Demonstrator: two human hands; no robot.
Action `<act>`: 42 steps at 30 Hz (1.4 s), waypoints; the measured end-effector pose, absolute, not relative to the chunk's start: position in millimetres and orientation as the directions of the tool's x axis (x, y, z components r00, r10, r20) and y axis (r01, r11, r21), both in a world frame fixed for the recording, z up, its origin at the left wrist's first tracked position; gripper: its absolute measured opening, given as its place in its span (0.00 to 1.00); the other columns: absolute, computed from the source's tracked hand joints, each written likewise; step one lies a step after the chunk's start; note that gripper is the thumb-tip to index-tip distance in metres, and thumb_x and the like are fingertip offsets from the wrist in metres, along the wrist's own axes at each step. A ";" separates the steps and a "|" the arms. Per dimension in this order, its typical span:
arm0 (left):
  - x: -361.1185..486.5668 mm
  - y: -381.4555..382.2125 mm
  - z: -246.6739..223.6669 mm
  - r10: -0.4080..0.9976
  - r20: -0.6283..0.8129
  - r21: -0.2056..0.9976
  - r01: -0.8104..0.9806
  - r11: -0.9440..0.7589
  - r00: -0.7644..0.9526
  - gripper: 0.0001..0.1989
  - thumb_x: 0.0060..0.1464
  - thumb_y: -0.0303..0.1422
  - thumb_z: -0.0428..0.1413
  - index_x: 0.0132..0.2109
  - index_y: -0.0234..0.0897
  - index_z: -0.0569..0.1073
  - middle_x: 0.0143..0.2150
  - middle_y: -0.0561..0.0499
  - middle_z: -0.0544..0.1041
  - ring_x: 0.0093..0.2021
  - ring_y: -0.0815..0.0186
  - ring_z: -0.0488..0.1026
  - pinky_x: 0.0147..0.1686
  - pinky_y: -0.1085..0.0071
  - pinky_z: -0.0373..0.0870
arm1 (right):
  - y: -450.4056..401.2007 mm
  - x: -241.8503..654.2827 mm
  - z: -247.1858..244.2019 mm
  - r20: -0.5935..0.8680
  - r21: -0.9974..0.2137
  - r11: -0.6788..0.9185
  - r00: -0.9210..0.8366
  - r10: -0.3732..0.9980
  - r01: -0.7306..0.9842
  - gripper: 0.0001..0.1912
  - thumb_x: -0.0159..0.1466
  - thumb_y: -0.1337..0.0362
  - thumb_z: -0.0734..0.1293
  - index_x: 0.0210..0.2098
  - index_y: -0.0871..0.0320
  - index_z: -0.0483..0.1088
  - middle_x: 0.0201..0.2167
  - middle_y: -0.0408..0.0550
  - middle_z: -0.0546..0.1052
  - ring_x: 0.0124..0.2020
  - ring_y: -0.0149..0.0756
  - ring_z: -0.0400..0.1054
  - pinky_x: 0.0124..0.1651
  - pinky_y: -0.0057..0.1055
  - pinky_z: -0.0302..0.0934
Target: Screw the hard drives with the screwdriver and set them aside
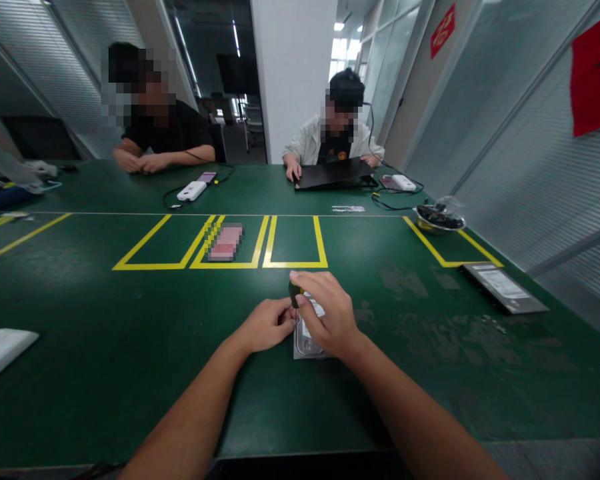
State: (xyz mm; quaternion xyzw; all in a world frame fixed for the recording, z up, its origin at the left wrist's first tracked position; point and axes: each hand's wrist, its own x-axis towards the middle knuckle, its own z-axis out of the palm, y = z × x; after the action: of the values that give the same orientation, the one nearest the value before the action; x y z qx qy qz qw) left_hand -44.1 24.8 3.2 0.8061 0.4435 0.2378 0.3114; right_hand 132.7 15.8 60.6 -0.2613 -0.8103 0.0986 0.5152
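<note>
A silver hard drive (307, 345) lies on the green table (145, 347) in front of me, partly covered by my right hand. Upright over its left edge stands a screwdriver (295, 293) with a dark and yellow handle. My right hand (329, 310) holds that handle between thumb and fingers. Beside the drive's left side, my left hand (269, 325) has its fingers pinched together near the screwdriver's shaft; what they grip, if anything, is too small to make out.
Yellow tape frames (295, 265) mark the table, one with a pinkish blurred item (226, 241). At right are another drive (503, 287), small loose pieces (494, 324) and a metal bowl (440, 219). Two people sit opposite, one holding a black panel (335, 175). A white object (5, 350) lies left.
</note>
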 end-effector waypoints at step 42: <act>-44.7 25.8 1.9 0.863 0.106 0.707 0.572 -0.415 0.494 0.04 0.54 0.31 0.53 0.34 0.34 0.71 0.29 0.53 0.74 0.29 0.67 0.68 0.30 0.72 0.60 | 15.4 132.0 59.4 0.802 -0.409 0.864 -0.335 0.493 0.293 0.24 0.63 0.74 0.62 0.58 0.55 0.64 0.52 0.52 0.74 0.53 0.38 0.68 0.53 0.42 0.65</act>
State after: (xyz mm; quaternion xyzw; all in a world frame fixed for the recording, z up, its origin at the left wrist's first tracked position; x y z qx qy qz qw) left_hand -44.7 25.8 1.9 0.8075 0.4444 0.2354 0.3084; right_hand 132.0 15.4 59.4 -0.2424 -0.8115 0.0957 0.5230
